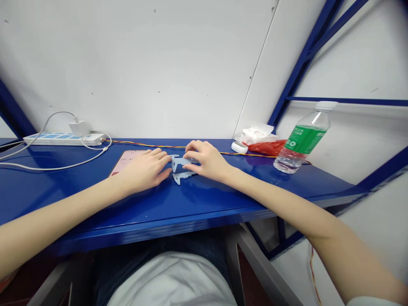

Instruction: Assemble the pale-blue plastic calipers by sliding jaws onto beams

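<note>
My right hand (pixel 208 163) pinches a pale blue-grey plastic caliper (pixel 179 161) between thumb and fingers, its jaws pointing left. Just below it, close to the tabletop, is a second pale piece of similar jaw shape (pixel 177 178); its right end runs under my right hand, and I cannot tell whether the two are joined. My left hand (pixel 148 168) is stretched out with the thumb apart, its fingertips at the caliper's left end. Whether they touch it is unclear. Partly under my left hand and wrist lies a phone (pixel 123 160) with a timer on its pinkish screen.
A white power strip (pixel 60 139) with a charger (pixel 79 127) and white cable (pixel 63 167) occupies the blue table's (pixel 153 212) back left. At right stand a water bottle (pixel 301 142), red plastic bag (pixel 267 147), tissue pack (pixel 256 134) and small white device (pixel 239 147). Thin coloured wires cross behind.
</note>
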The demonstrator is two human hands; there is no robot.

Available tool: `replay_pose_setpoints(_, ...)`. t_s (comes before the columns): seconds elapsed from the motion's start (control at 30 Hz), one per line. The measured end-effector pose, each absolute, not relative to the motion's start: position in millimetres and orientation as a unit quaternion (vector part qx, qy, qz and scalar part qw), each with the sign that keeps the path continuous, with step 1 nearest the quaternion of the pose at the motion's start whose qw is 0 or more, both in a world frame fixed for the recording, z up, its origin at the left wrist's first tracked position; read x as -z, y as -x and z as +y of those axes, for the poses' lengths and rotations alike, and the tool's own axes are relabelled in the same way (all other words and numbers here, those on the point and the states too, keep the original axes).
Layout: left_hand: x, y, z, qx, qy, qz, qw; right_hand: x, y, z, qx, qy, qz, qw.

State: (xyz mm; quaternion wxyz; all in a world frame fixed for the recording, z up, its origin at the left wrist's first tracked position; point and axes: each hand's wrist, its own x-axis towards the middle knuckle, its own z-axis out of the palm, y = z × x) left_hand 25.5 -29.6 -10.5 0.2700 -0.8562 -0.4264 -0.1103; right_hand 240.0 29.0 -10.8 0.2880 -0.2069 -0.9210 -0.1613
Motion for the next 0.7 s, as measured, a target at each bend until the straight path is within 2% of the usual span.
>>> replay_pose_setpoints(0.4, 5, -28, -35, 0.182, 0.849, -0.435, 0.238, 10, -241, 30, 0.172, 0.202, -0.915, 0.303)
replay_pose_setpoints(0.7, 1, -34, -40, 0.226, 0.819, -0.517, 0.100, 12, -237, 26, 0.233, 0.156, -0.908, 0.310)
